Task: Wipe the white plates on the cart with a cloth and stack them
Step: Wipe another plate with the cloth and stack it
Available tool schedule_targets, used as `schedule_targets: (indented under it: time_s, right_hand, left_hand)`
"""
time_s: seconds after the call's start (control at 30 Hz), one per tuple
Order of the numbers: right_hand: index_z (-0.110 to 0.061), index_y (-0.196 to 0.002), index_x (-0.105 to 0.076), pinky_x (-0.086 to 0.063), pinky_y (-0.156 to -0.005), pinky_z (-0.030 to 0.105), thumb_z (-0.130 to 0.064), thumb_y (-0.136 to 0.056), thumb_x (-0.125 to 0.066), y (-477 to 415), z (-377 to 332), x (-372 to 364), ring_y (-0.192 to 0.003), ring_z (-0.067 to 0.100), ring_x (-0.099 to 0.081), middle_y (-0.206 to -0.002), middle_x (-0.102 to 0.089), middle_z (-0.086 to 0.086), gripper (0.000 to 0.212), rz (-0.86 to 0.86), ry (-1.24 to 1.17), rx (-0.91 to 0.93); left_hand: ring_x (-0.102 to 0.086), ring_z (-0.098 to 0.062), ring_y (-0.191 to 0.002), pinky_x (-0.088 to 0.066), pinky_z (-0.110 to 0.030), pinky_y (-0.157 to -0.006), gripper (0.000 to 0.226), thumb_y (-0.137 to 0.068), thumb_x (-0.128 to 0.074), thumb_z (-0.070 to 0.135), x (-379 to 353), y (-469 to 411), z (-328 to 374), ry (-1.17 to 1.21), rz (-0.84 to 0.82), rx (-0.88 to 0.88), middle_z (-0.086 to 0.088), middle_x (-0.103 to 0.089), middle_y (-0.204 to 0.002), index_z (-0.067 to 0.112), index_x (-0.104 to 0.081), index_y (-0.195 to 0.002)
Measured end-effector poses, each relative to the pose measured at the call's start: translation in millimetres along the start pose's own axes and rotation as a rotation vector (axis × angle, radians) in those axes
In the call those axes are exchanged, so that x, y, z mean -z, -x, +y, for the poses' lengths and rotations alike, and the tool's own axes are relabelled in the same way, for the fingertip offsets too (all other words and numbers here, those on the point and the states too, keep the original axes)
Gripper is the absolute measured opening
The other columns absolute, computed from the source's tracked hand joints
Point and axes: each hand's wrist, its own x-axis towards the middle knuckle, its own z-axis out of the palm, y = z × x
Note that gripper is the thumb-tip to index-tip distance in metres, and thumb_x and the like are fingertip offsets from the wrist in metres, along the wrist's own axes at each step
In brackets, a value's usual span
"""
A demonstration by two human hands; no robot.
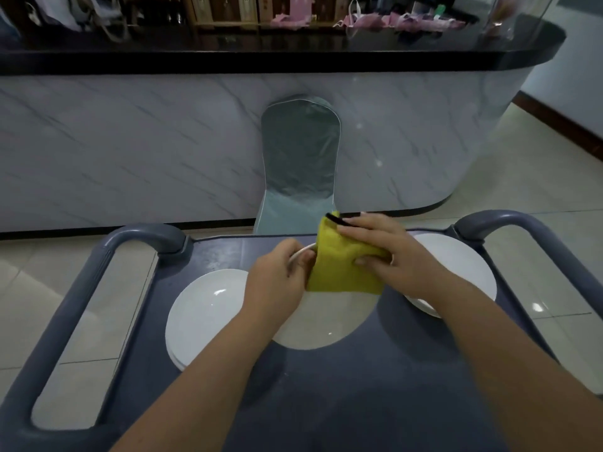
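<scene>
With left hand (280, 275) curled round the rim of the held plate (313, 324), tilted up over the middle of the cart (359, 386); pinching the yellow cloth (342, 269) over its far edge with right hand (385, 252). Best to hold that rim firm, sweep right round, then down onto the stack (202, 314) at the cart's left.

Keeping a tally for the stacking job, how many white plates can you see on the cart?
3: a left plate, a middle plate held under the cloth, a right plate. More may be stacked underneath.
</scene>
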Motion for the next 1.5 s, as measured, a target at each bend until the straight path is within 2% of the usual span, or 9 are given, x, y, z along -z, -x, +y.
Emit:
schedule_targets:
  time_s: [0.17, 0.4, 0.63, 0.83, 0.97, 1.03, 1.17, 1.27, 1.5]
  right_hand:
    - [-0.025, -0.111, -0.062, -0.044, -0.081, 0.034, -0.082, -0.058, -0.056, 3, -15, -25, -0.096, 0.017, -0.054, -0.103, -0.061, -0.008, 0.078, 0.014, 0.414, -0.089]
    - [-0.036, -0.091, -0.064, -0.049, -0.064, 0.013, -0.03, -0.072, -0.082, 59, 23, 1, -0.083, 0.006, -0.064, -0.082, -0.069, -0.02, 0.027, 0.301, -0.47, -0.488]
    - [-0.021, -0.089, -0.07, -0.044, -0.063, 0.028, -0.058, -0.075, -0.067, 47, 11, 23, -0.071, 0.013, -0.055, -0.078, -0.066, -0.007, 0.04, 0.256, 0.12, 0.077]
    - [-0.034, -0.087, -0.068, -0.05, -0.072, 0.024, -0.028, -0.075, -0.082, 76, 28, 27, -0.086, 0.009, -0.065, -0.082, -0.07, -0.015, 0.02, 0.384, -0.709, -0.519]
    - [-0.028, -0.078, -0.061, -0.046, -0.066, 0.034, -0.05, -0.074, -0.078, 66, 28, 29, -0.072, 0.01, -0.055, -0.071, -0.059, -0.012, 0.028, -0.037, -0.011, -0.18]
    - [-0.025, -0.078, -0.061, -0.045, -0.066, 0.035, -0.051, -0.075, -0.077, 59, 26, 34, -0.072, 0.013, -0.054, -0.071, -0.058, -0.009, 0.031, -0.039, 0.046, -0.09]
    - [-0.032, -0.088, -0.068, -0.053, -0.075, 0.026, -0.033, -0.074, -0.083, 74, 35, 37, -0.085, 0.007, -0.065, -0.085, -0.071, -0.013, 0.02, 0.374, -0.647, -0.477]
    - [-0.02, -0.091, -0.068, -0.056, -0.069, 0.032, -0.027, -0.078, -0.08, 102, 39, 2, -0.088, 0.018, -0.069, -0.088, -0.073, -0.005, 0.019, 0.462, -0.918, -0.776]
    - [-0.018, -0.086, -0.067, -0.055, -0.075, 0.037, -0.021, -0.08, -0.078, 116, 69, 10, -0.085, 0.023, -0.066, -0.085, -0.071, -0.001, 0.012, 0.503, -0.892, -0.817]
  left_hand:
    - [-0.041, -0.011, -0.054, -0.037, -0.025, -0.048, 0.026, -0.091, -0.051, 0.036, -14, 7, 20, -0.1, 0.033, -0.212, 0.012, -0.046, -0.057, 0.019, -0.057, -0.073]
    - [-0.053, -0.005, -0.063, -0.04, -0.016, -0.055, 0.019, -0.09, -0.056, 0.032, -7, 17, 51, 0.365, 0.316, 0.184, 0.011, -0.061, -0.067, 0.024, -0.061, -0.073]
    - [-0.049, -0.019, -0.054, -0.038, -0.029, -0.05, 0.022, -0.088, -0.054, 0.031, -32, 17, 83, -0.285, 0.175, -0.404, 0.002, -0.056, -0.058, 0.018, -0.066, -0.075]
    - [-0.055, 0.0, -0.06, -0.041, -0.012, -0.055, 0.023, -0.094, -0.062, 0.023, -46, 34, 88, 0.33, 0.345, 0.294, 0.014, -0.065, -0.064, 0.031, -0.067, -0.072]
    - [-0.055, -0.011, -0.06, -0.042, -0.02, -0.056, 0.022, -0.09, -0.058, 0.033, -67, 43, 92, -0.151, 0.146, -0.174, 0.005, -0.064, -0.063, 0.02, -0.073, -0.079]
    - [-0.058, -0.01, -0.061, -0.044, -0.02, -0.058, 0.016, -0.089, -0.062, 0.029, -66, 38, 92, -0.156, 0.179, -0.225, 0.007, -0.067, -0.068, 0.022, -0.073, -0.079]
    - [-0.051, -0.001, -0.06, -0.043, -0.017, -0.061, 0.024, -0.094, -0.06, 0.023, -72, 50, 101, 0.393, 0.596, 0.404, 0.014, -0.06, -0.063, 0.024, -0.064, -0.07]
    - [-0.055, -0.012, -0.075, -0.05, -0.037, -0.076, 0.026, -0.1, -0.046, 0.034, -116, 73, 104, 0.701, 0.768, 0.738, 0.005, -0.062, -0.081, 0.024, -0.06, -0.081]
    - [-0.059, 0.001, -0.079, -0.047, -0.017, -0.072, 0.007, -0.095, -0.058, 0.029, -97, 70, 76, 0.393, 0.375, 0.451, 0.009, -0.065, -0.094, 0.026, -0.058, -0.101]
